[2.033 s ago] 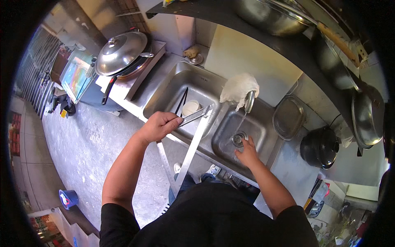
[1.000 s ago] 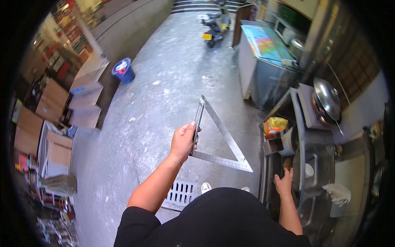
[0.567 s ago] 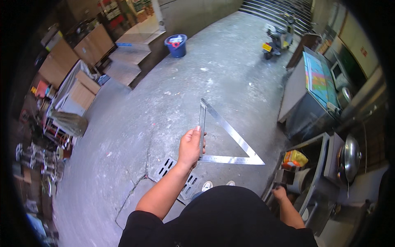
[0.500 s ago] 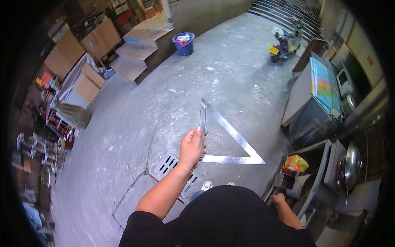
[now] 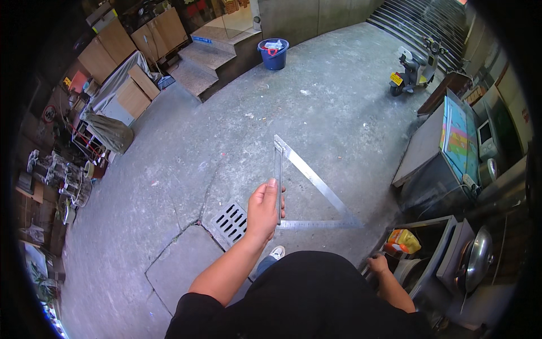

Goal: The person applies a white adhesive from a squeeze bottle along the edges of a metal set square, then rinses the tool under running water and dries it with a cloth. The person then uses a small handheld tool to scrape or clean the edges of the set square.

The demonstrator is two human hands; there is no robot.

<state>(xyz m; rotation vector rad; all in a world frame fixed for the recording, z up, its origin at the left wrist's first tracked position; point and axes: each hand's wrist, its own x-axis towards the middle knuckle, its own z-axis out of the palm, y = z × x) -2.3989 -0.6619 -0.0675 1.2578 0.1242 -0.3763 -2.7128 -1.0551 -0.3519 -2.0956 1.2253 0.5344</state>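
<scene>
Triangle [image 5: 314, 175] of metal, left hand [image 5: 264, 211] curled round one side; right hand [image 5: 379, 264], opening and hold unclear.

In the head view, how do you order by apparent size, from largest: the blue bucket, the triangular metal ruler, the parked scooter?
1. Triangular metal ruler, much nearer the camera
2. Parked scooter
3. Blue bucket

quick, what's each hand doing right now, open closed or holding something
Left hand: closed, holding the triangular metal ruler.
Right hand: near the yellow-and-orange bag; grip cannot be told.
</scene>
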